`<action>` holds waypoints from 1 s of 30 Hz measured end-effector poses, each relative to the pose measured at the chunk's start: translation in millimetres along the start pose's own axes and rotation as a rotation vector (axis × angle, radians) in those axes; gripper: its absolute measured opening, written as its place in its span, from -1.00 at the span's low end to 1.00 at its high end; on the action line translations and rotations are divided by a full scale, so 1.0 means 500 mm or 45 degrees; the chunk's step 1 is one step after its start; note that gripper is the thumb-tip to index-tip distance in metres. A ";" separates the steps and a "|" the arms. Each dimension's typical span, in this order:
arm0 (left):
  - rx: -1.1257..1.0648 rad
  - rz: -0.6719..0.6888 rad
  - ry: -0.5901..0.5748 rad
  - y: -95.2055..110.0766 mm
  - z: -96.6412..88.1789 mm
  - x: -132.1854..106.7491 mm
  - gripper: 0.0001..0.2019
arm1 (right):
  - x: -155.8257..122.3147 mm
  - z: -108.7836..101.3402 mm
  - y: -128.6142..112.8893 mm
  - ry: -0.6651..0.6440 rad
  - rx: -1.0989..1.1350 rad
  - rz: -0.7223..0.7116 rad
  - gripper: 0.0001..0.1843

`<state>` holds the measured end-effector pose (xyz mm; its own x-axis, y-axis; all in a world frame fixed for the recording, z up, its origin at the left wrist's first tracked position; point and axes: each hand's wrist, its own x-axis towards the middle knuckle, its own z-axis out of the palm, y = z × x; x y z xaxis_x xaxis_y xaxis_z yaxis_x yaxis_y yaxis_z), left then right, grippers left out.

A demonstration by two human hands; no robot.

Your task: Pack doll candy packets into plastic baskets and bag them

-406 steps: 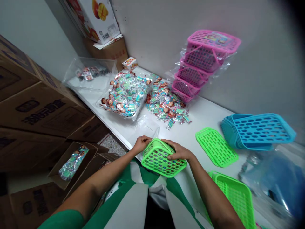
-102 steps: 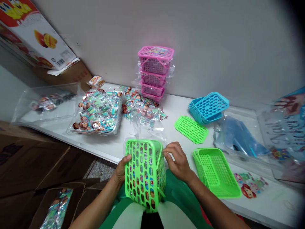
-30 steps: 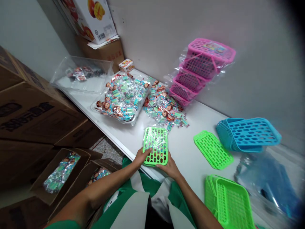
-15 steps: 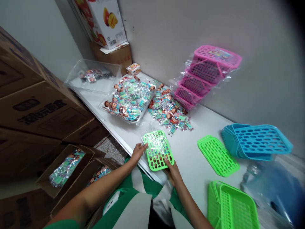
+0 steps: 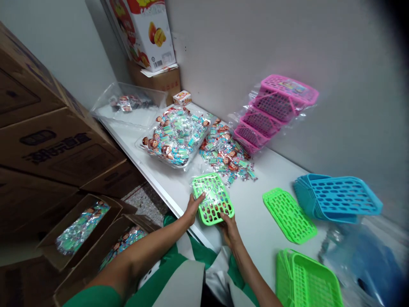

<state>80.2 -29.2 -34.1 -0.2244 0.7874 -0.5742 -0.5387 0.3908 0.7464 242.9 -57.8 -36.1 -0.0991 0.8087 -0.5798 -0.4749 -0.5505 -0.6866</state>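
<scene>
A green lidded basket (image 5: 212, 197) filled with small packets sits in a clear bag at the white table's (image 5: 255, 221) near edge. My left hand (image 5: 193, 206) rests on its left side, fingers curled against the lid and the bag. My right hand (image 5: 227, 226) presses at its near right corner, fingers bent on the bag's edge. Loose cartoon-printed packets (image 5: 225, 153) lie just beyond it, and a clear tray of the same packets (image 5: 174, 136) is to the left.
Wrapped pink baskets (image 5: 271, 111) are stacked against the wall. Green lids (image 5: 289, 215), green baskets (image 5: 306, 281) and blue baskets (image 5: 338, 198) lie to the right. Cardboard boxes (image 5: 47, 136) stand at left, with open cartons of packets (image 5: 81, 228) on the floor.
The green basket went from my lap onto the table, lid up inside the clear bag. In the last second both hands stayed at its near end as it shifted slightly right.
</scene>
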 end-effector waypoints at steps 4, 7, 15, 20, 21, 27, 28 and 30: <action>-0.176 0.035 -0.007 0.036 0.028 -0.017 -0.19 | -0.010 0.008 0.003 -0.082 0.170 -0.043 -0.26; -0.229 0.109 -0.166 0.056 0.053 -0.041 -0.28 | -0.017 0.025 -0.010 -0.137 0.187 -0.132 -0.23; 0.089 0.102 0.020 0.024 0.036 -0.096 -0.18 | -0.017 0.047 -0.027 -0.014 0.123 -0.285 -0.26; 1.130 0.967 0.242 0.111 -0.005 -0.117 -0.18 | -0.018 0.034 -0.025 0.138 -0.001 -0.376 -0.34; 1.301 1.237 0.072 0.138 0.006 -0.114 -0.33 | -0.021 0.033 -0.026 0.137 -0.031 -0.408 -0.34; 2.091 1.702 -1.034 0.196 0.160 -0.073 -0.56 | -0.051 0.046 -0.030 0.084 -0.229 -0.524 -0.14; 2.136 1.673 -1.125 0.184 0.179 -0.074 -0.54 | -0.055 0.049 -0.030 0.071 -0.243 -0.534 -0.12; 2.103 1.612 -1.215 0.151 0.202 -0.093 -0.49 | -0.058 0.053 -0.034 0.067 -0.265 -0.567 -0.18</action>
<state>131.9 11.9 82.9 0.7905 0.5940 0.1492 0.5352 -0.7884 0.3034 230.8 -66.5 4.1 0.1210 0.9662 -0.2276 -0.2760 -0.1875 -0.9427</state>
